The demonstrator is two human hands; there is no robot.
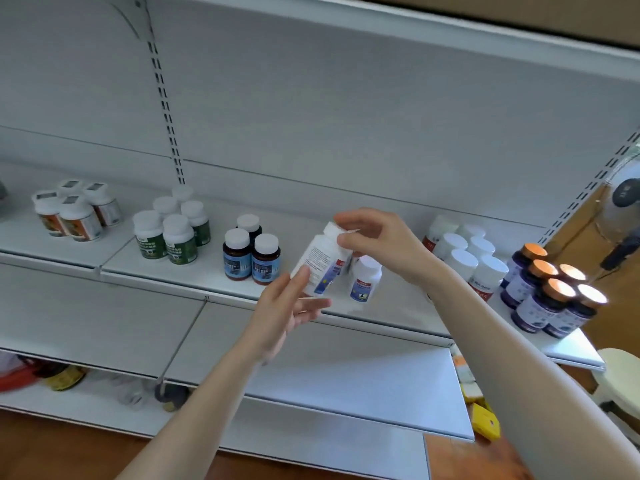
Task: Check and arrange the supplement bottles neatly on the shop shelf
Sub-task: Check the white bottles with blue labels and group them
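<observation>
White plastic, with a white cap and a blue-and-red label, the supplement bottle [323,261] is held tilted in the air just in front of the shop shelf [207,271], cap uppermost and leaning to the right. The right hand [377,244] pinches the cap between curled fingers and thumb. The left hand [287,310] lies below with its fingers nearly straight and slightly spread, the thumb touching the bottle's lower side near the base; whether the fingers touch the base I cannot tell.

Just right of the held bottle, a matching white bottle [365,280] stands on the shelf, below the right wrist. To the left stand three brown bottles [251,254] with white caps and blue labels, close together. Further left is a group of five green-labelled bottles [173,233], and beyond them, near the shelf's left end, four orange-labelled bottles [74,211] with white caps. To the right of the forearm is a cluster of white-capped bottles [464,258] in two rows, and at the shelf's right end a cluster of dark purple bottles [543,296] with copper-coloured caps.

Below runs a lower white shelf board [311,375]. Blurred red and yellow things lie on the bottom level at the left. A standing fan [620,216] and a cream stool [620,368] are at the far right, with yellow packs [485,422] on the wooden floor.
</observation>
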